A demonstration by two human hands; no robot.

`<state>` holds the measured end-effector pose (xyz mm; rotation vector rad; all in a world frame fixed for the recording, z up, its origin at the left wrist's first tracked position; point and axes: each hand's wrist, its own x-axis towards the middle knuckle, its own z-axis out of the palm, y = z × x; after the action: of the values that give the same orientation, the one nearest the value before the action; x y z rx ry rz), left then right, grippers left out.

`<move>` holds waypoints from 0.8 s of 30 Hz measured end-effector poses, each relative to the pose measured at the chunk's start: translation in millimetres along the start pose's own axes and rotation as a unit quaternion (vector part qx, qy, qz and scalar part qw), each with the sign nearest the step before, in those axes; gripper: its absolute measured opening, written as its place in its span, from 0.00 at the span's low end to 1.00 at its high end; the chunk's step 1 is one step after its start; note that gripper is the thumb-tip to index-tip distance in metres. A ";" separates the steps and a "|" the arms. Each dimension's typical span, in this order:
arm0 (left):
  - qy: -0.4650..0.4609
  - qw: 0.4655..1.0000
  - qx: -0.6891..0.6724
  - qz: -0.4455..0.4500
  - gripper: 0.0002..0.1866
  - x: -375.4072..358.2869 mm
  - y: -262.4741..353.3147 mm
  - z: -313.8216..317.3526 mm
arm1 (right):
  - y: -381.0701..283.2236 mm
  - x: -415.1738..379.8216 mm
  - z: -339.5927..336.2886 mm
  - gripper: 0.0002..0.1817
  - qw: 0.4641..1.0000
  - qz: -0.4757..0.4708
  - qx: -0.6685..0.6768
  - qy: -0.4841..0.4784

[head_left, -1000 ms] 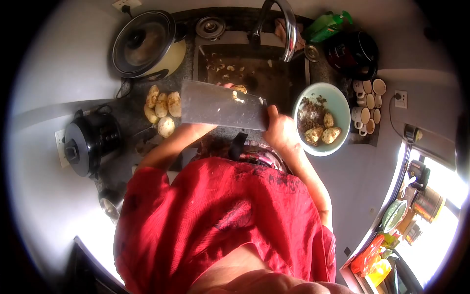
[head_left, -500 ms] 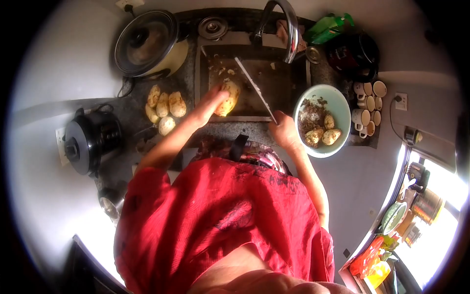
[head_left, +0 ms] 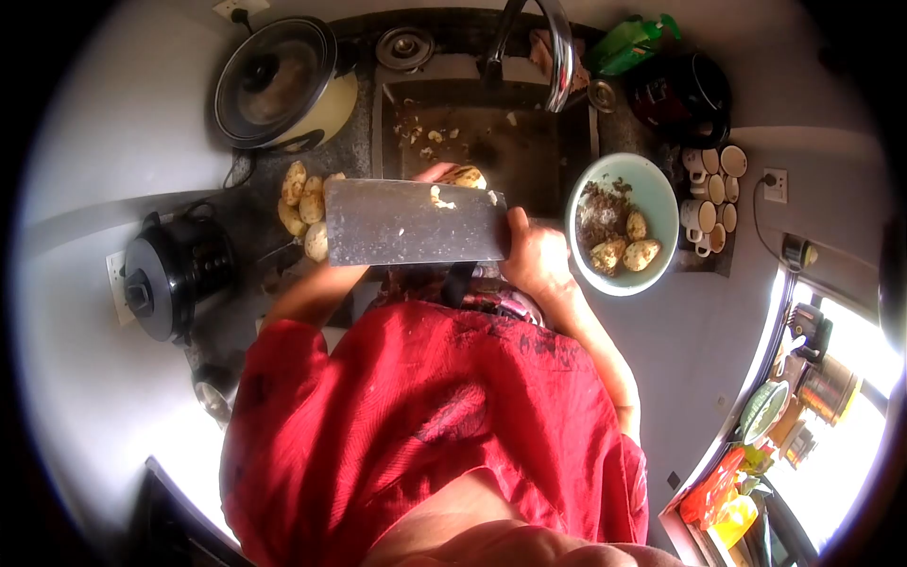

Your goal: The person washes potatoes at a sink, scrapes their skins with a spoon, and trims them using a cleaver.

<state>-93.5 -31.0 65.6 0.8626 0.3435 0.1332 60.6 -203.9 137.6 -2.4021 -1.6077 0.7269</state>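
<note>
My right hand [head_left: 537, 253] is closed round the handle of a wide cleaver [head_left: 416, 223]. The blade lies flat to the view, points left across the front of the sink [head_left: 378, 142], and has pale scraps on it. Behind the blade's upper edge, my left hand [head_left: 436, 172] shows only in part, at a partly peeled tuber [head_left: 466, 177]; most of its fingers are hidden. Several peeled tubers [head_left: 294, 180] lie on the counter to the left. A pale green bowl [head_left: 670, 227] on the right holds peelings and three tubers.
Above the sink curves a metal faucet [head_left: 559, 57]. A lidded cooker [head_left: 326, 104] stands at the back left, a black pot [head_left: 170, 279] further left. Mugs [head_left: 699, 215] stand right of the bowl, with a green bottle [head_left: 628, 47] and dark cooker [head_left: 678, 94] behind.
The cleaver has swung from edge-on over the sink to broadside, leftward and nearer me, now covering most of my left hand. The tuber has shifted right, and more scraps show in the sink.
</note>
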 end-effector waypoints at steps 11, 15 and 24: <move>0.007 0.931 -0.364 -0.017 0.28 -17.6 -7.3 -13.0 | 10.2 12.4 6.8 0.17 0.999 0.037 -0.003 -0.030; 0.065 0.996 0.066 -0.004 0.31 -19.0 17.0 1.1 | 44.2 26.0 27.9 0.17 0.987 0.147 0.061 0.026; 0.078 0.978 0.175 0.080 0.27 -12.0 -2.3 -15.0 | 14.3 7.6 -0.1 0.20 0.995 0.072 0.067 -0.002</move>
<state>-110.1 -24.7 57.7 1.2324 0.4522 0.2975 74.7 -202.8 129.9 -2.4386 -1.3494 0.8363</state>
